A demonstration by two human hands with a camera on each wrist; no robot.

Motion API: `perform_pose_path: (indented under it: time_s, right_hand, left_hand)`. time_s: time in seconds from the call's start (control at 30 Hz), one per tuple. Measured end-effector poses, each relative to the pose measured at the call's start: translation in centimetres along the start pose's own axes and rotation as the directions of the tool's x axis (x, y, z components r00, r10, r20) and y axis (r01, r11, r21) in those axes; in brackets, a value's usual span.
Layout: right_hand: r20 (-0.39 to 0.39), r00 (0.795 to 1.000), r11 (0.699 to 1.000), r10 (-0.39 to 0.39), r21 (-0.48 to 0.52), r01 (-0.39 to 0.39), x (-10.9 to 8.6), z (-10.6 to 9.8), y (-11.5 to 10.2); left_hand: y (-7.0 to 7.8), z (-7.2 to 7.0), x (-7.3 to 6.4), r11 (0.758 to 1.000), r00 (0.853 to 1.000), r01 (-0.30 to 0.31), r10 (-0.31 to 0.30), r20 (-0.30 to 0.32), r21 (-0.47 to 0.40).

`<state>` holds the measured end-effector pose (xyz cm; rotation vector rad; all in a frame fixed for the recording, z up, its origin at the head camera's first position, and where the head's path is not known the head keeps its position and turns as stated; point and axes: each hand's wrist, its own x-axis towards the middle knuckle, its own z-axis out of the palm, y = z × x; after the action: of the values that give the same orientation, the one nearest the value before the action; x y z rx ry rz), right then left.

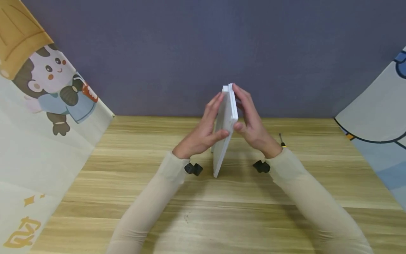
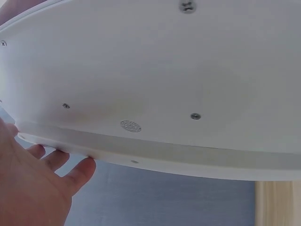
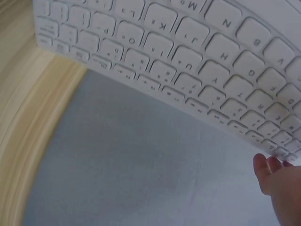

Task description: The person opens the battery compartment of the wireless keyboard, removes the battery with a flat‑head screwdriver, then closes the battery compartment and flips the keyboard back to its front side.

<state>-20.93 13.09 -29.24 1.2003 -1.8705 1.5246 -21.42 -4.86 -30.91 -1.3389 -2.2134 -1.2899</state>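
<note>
A white keyboard (image 1: 226,114) stands tilted on its edge above the table, held between both hands. My left hand (image 1: 203,132) grips its back side, with thumb and fingers spread at the far end. In the left wrist view the keyboard's underside (image 2: 141,70) shows several screws and a small oval label; the left fingers touch its raised edge. On the key side, my right hand (image 1: 253,127) holds the far end with thumb and fingertips. The right wrist view shows the lettered keys (image 3: 162,42), with the right fingers at the corner.
A small screwdriver (image 1: 282,141) lies on the wood-grain table (image 1: 142,183), partly behind the right wrist. A dark blue-grey panel (image 1: 165,56) rises at the back. Printed cartoon panels flank the table at left (image 1: 38,148) and right (image 1: 374,113).
</note>
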Motion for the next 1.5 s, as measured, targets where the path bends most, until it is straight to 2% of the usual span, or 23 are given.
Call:
perform_pose_path:
  time_s: [0.17,0.5,0.8,0.93,1.03,1.17,1.37,1.5]
  right_hand:
    - [-0.005,1.000,1.000,-0.011,-0.006,0.011,-0.3,-0.9,-0.2]
    - [0.004,1.000,1.000,0.006,0.002,-0.006,-1.2,-2.9,-0.5]
    - [0.008,1.000,1.000,0.005,-0.002,-0.005,-2.5,-5.0,-0.6]
    - [0.015,1.000,1.000,0.014,-0.012,-0.014,-3.2,-5.9,-0.7]
    - [0.019,1.000,1.000,0.010,-0.022,-0.009,-3.7,-6.5,-0.8]
    - [0.029,1.000,0.999,-0.004,-0.039,0.005,-4.5,-7.4,-0.8]
    - [0.042,0.999,0.997,-0.017,-0.073,0.020,-5.6,-8.4,-1.0]
    - [0.047,0.999,0.996,-0.010,-0.084,0.014,-6.3,-9.1,-1.0]
  left_hand:
    - [-0.2,0.6,-0.1,1.000,0.999,0.027,-0.026,0.024,-0.014]
    - [-0.6,2.1,-0.2,0.997,0.994,0.076,-0.079,0.076,0.032]
    - [-0.5,3.1,-0.7,0.988,0.978,0.134,-0.144,0.151,0.073]
    - [-0.7,3.6,-1.0,0.985,0.972,0.139,-0.156,0.179,0.103]
    - [-0.8,3.9,-1.2,0.979,0.961,0.159,-0.184,0.208,0.130]
    - [-1.0,4.3,-1.7,0.967,0.938,0.207,-0.239,0.251,0.147]
    - [-1.7,4.8,-2.4,0.960,0.918,0.217,-0.262,0.297,0.177]
    - [-2.1,5.1,-2.9,0.950,0.898,0.242,-0.296,0.325,0.196]
